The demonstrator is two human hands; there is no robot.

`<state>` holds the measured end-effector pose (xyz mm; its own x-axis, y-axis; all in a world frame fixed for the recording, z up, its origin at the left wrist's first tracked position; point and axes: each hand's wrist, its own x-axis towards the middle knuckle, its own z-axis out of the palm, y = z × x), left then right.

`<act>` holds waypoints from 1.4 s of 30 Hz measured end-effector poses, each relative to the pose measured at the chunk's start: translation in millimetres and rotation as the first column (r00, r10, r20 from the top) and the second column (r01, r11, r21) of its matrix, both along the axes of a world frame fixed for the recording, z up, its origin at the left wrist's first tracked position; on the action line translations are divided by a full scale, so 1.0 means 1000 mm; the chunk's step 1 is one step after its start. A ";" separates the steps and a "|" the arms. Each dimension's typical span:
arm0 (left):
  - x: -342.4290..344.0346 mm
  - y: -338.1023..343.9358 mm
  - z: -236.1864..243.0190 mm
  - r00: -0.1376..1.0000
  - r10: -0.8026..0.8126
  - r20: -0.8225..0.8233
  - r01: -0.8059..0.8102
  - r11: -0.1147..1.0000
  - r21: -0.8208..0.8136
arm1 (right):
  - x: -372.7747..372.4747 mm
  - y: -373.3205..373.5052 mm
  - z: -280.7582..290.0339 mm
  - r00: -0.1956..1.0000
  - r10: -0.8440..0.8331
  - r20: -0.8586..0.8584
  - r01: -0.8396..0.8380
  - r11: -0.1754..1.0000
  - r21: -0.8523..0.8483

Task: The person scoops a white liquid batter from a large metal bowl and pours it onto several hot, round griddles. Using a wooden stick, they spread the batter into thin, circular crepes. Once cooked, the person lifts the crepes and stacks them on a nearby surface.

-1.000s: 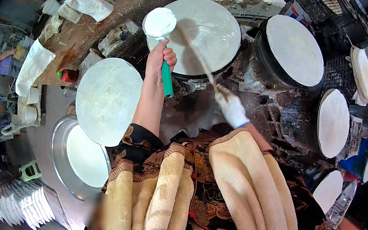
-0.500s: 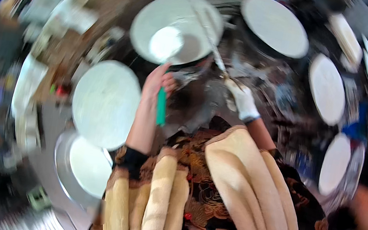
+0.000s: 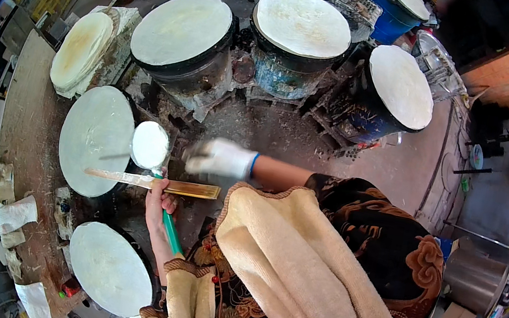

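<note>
My left hand [image 3: 159,202] is closed around the green handle [image 3: 170,231] of a ladle, whose round bowl [image 3: 150,144] looks white. A flat wooden stick [image 3: 194,190] lies across the same hand at the thumb and appears gripped with the handle. Its whitened left end reaches over a round white-topped bucket [image 3: 92,140]. Near the ladle and stick, my right hand [image 3: 221,158] wears a white glove with a blue cuff. Motion smears its fingers, and I see nothing clearly held in it.
Several white-topped drums [image 3: 182,29] stand in an arc ahead. Another white round top [image 3: 110,268] is nearer on the left, beside a long worn board [image 3: 33,115]. A cream towel [image 3: 303,268] hangs over my front. A metal drum [image 3: 476,275] stands at right.
My view has turned right. The stick has passed from my gloved right hand to my left, beside the ladle. The right hand is now apart from it and moving.
</note>
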<state>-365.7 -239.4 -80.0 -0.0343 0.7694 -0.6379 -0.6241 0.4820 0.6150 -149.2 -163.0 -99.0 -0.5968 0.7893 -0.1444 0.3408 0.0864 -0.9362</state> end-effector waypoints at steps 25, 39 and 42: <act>0.153 0.020 0.054 0.896 0.386 0.221 -0.397 0.918 0.005 | 0.313 0.262 0.001 0.382 -0.708 0.594 0.190 0.689 0.699; 0.059 -0.035 0.029 0.895 0.409 0.177 -0.427 0.901 0.081 | 0.258 0.427 0.186 0.666 -0.440 0.603 -0.356 0.522 0.775; 0.030 -0.049 0.021 0.909 0.395 0.134 -0.408 0.909 0.084 | 0.181 0.426 0.205 0.734 -0.274 0.622 -0.420 0.536 0.732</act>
<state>-335.5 -288.0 -58.8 -0.2885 0.7697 -0.5694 -0.8179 0.1110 0.5645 32.2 263.5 105.7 -0.6925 0.7018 0.1668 0.7135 0.7005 0.0153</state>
